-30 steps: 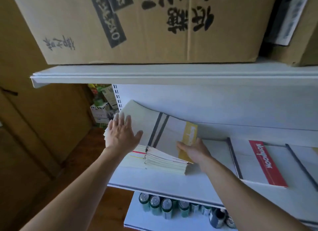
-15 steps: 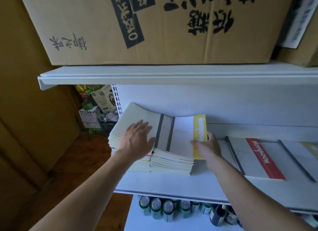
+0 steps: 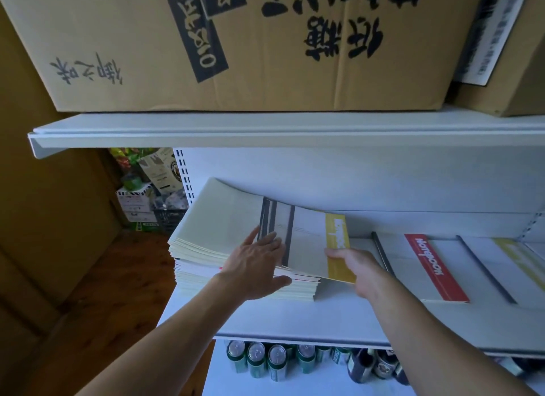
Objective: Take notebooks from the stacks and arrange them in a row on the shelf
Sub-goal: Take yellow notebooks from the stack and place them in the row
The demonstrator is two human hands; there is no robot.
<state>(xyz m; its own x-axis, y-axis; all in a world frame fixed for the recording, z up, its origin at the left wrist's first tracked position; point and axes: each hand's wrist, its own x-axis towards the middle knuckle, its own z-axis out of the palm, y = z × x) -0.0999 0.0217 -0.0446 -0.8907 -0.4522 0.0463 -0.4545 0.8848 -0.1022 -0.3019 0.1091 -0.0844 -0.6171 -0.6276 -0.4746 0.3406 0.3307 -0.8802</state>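
A thick stack of pale notebooks (image 3: 218,233) lies at the left end of the white shelf (image 3: 295,322). My left hand (image 3: 256,266) rests flat on the stack, fingers straight, at its dark spines. My right hand (image 3: 351,263) pinches the yellow-banded edge of the top notebook (image 3: 312,242), lifted a little at its right side. Further right, a red-banded notebook (image 3: 427,266) and a yellow-banded one (image 3: 513,266) lie flat side by side on the shelf.
A large printed cardboard box (image 3: 236,47) sits on the upper shelf (image 3: 265,130) close overhead. Several cans and bottles (image 3: 277,360) stand on the shelf below. Boxes and bags (image 3: 147,195) are piled on the wooden floor at the left.
My left hand slid right across the stack toward the dark spines. My right hand keeps its pinch on the yellow-banded notebook, which has shifted right and now overhangs the stack's right edge.
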